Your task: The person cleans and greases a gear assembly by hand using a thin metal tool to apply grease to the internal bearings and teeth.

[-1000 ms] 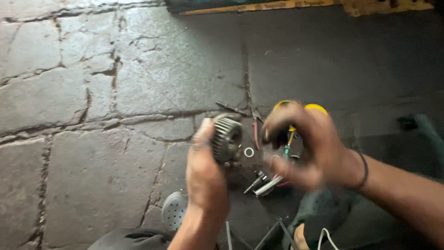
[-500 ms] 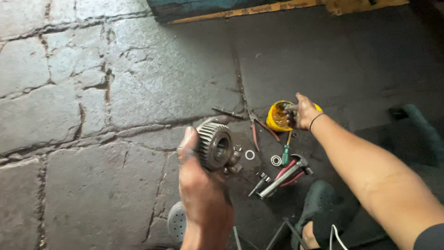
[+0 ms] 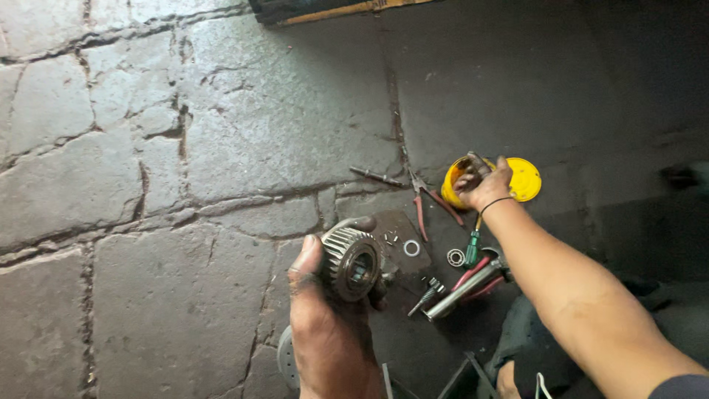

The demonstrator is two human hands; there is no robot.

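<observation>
Greasy metal gear [image 3: 351, 261], glossy yellow plastic tub [image 3: 459, 181]

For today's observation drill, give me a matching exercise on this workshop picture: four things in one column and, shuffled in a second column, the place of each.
Things:
1. toothed gear
2. yellow tub
3. flat washer
4. red-handled pliers

Places:
A. lying on the stone floor just left of the tub
B. held up in the left hand
C. under the fingers of the right hand, beside a yellow lid
D. lying on the dark plate right of the gear

Pairs: 1-B, 2-C, 3-D, 4-A
</observation>
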